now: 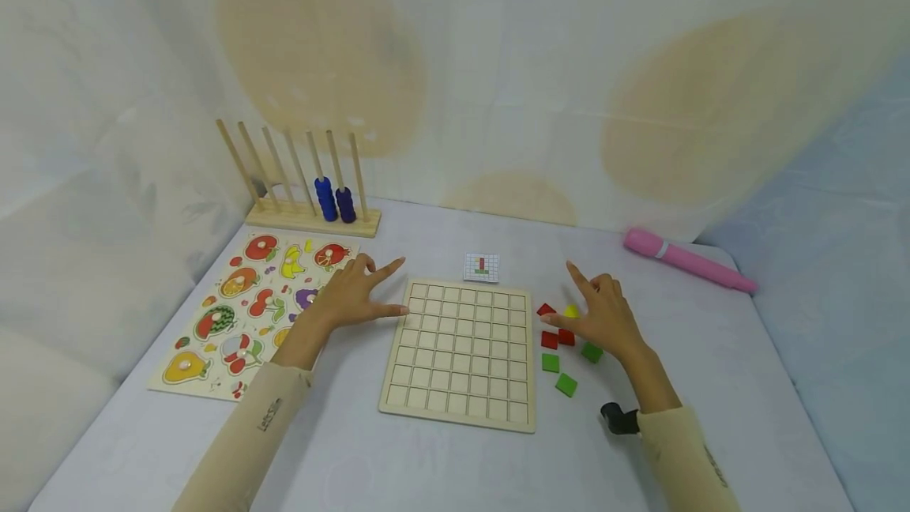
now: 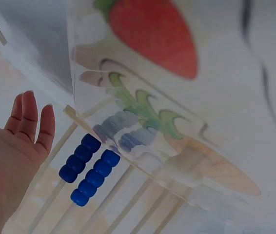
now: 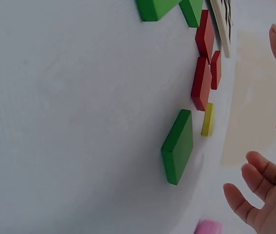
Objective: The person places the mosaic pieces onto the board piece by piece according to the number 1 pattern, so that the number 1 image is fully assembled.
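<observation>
A square wooden board with a grid of shallow cells lies between the two hands in the head view. My left hand hovers at its upper left corner, thumb and index finger spread, holding nothing. On the other side my right hand has its thumb and index finger spread too, above several small square tiles. Those are red tiles, a yellow tile and green tiles. Behind the board lies a small printed grid card with a red and green pattern.
A fruit puzzle board lies at the left, partly under the left arm. Behind it stands a wooden peg rack with blue beads. A pink wand-shaped object lies at the back right. Beside the right wrist is a black object.
</observation>
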Demonstrator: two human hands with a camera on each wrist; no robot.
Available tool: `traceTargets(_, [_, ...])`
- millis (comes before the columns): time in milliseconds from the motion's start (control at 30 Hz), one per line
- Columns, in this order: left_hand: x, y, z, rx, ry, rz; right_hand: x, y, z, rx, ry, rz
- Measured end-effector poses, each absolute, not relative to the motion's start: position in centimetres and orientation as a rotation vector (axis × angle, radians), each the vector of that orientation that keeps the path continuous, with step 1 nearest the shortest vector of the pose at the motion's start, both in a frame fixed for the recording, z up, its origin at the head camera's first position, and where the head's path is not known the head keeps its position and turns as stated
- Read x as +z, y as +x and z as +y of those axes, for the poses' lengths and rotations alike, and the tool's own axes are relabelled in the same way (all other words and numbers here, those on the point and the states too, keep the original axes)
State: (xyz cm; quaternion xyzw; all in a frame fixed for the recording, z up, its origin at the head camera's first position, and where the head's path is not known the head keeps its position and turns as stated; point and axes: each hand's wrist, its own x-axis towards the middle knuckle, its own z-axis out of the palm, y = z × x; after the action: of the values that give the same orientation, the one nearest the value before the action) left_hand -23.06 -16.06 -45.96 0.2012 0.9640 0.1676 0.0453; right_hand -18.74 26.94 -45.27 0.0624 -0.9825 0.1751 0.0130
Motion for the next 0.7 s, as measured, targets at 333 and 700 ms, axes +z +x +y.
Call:
traceTargets(333, [-46.4, -22.9, -16.0, 0.504, 0.707, 2.863, -46.1, -17.8, 27.9, 0.608, 0.230, -3.072])
traceTargets(700, [-46.8, -22.7, -16.2, 0.487, 0.728, 2.790, -46.5, -17.1, 28.4, 0.679, 0.198, -3.105])
